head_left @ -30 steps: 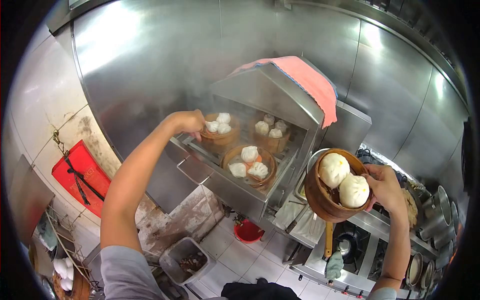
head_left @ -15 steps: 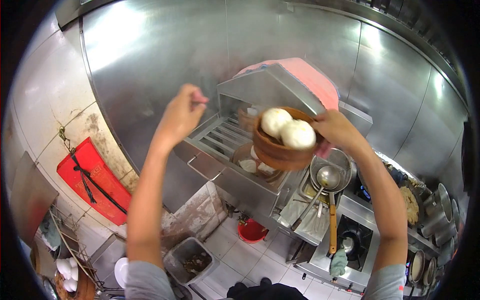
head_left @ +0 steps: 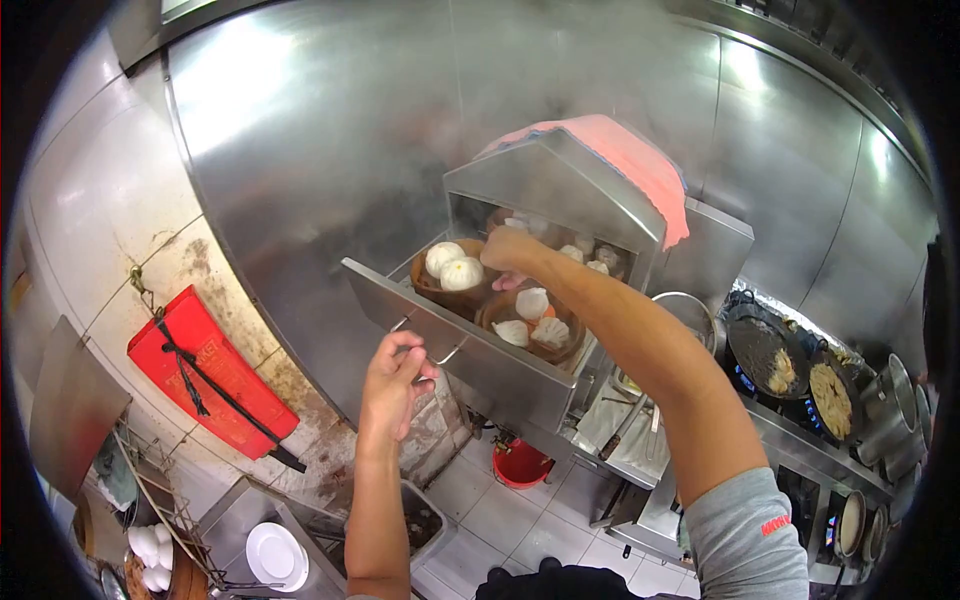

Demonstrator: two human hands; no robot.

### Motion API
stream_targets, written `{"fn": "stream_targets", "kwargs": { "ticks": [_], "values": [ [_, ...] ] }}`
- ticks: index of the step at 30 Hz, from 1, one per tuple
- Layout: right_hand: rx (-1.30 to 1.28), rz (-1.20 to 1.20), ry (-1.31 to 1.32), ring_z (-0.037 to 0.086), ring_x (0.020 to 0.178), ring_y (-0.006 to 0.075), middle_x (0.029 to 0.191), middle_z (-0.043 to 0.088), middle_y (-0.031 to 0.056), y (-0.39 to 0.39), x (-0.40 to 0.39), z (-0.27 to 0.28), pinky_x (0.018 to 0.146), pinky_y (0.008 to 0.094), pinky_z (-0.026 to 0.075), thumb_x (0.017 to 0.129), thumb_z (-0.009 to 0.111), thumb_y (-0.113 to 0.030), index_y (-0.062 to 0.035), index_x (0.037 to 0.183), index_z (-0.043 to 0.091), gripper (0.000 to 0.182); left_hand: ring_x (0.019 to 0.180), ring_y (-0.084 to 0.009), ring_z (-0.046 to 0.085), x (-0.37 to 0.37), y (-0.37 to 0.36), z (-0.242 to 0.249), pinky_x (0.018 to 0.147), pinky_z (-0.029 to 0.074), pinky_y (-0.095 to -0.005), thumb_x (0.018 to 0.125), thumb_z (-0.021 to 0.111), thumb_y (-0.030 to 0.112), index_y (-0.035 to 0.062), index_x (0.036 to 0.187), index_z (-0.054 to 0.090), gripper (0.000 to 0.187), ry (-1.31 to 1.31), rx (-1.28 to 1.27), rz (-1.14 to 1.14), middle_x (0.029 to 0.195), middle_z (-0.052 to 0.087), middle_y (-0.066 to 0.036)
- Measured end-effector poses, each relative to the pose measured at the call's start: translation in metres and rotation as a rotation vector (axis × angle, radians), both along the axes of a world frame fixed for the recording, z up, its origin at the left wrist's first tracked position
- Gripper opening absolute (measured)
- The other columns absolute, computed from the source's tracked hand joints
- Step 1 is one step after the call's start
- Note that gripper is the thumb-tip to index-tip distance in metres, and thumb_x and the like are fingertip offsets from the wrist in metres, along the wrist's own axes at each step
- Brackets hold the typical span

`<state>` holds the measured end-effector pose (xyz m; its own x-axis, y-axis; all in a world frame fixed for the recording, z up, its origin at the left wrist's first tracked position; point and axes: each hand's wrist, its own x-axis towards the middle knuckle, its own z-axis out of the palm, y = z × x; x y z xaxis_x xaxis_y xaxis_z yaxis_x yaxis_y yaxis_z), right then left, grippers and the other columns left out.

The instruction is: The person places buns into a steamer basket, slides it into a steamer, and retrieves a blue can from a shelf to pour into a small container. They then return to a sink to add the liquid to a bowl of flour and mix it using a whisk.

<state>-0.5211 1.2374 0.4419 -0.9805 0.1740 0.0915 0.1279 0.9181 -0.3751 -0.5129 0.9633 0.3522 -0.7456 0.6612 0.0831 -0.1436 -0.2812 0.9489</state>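
Inside the steaming drawer point(head_left: 505, 362), beside the dumpling basket point(head_left: 574, 350), sat the bun basket point(head_left: 450, 298), the right hand point(head_left: 510, 260) at its edge; I couldn't tell whether it gripped. The left hand point(head_left: 396, 385), half-curled and apparently empty, hung near the handle point(head_left: 458, 348). Setting-down seemed in hand, calling next for a clean release.

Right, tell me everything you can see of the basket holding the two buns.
The basket is round, brown and open-topped, with a fairly deep wall that looks like wood or bamboo. Two white buns fill most of its opening, hiding the bottom. It sits upright, or nearly so, behind the metal front of the pulled-out drawer. The right hand is at its right rim; whether the fingers touch it is unclear.
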Motion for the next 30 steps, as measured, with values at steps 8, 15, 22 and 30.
{"fn": "stream_targets", "kwargs": {
  "ticks": [8,15,22,30],
  "values": [
    [0.045,0.237,0.683,0.066,0.066,0.0306,0.081,0.069,0.0144,-0.083,0.276,0.08,0.058,0.0354,0.054,0.075,0.068,-0.005,-0.0008,0.094,0.067,0.02,0.069,-0.012,0.048,-0.026,0.009,-0.041,0.06,0.043,-0.024,0.089,0.065,0.01,0.0114,0.105,0.045,0.025,0.193,0.217,0.123,0.087,0.047,-0.001],
    [-1.403,0.073,0.739,0.062,0.054,0.0165,0.073,0.067,0.0173,-0.054,0.469,-0.146,0.042,0.0221,0.04,0.093,0.058,-0.022,0.0052,0.09,0.066,0.028,0.072,-0.0132,0.045,-0.047,0.049,-0.034,0.067,0.04,-0.0241,0.097,0.053,0.008,0.0099,0.107,0.043,0.015,0.216,0.173,0.076,0.088,0.048,-0.002],
    [-1.536,-0.492,0.064,0.049,0.053,0.0069,0.07,0.065,0.0041,-0.088,0.452,-0.315,0.048,0.022,0.038,0.094,0.058,-0.032,-0.0067,0.096,0.07,0.028,0.075,-0.0118,0.053,-0.081,0.146,-0.023,0.066,0.046,-0.0217,0.098,0.051,0.008,0.0106,0.102,0.046,0.007,0.231,0.06,-0.057,0.088,0.053,-0.003],
    [-1.466,-0.442,0.02,0.047,0.052,0.008,0.062,0.06,0.0019,-0.088,0.461,-0.317,0.049,0.0241,0.039,0.096,0.055,-0.036,-0.0095,0.1,0.07,0.031,0.075,-0.0129,0.054,-0.137,0.235,-0.023,0.066,0.049,-0.0228,0.098,0.053,0.009,0.0108,0.1,0.047,0.007,0.205,0.069,-0.133,0.089,0.054,-0.005]
  ]
}}
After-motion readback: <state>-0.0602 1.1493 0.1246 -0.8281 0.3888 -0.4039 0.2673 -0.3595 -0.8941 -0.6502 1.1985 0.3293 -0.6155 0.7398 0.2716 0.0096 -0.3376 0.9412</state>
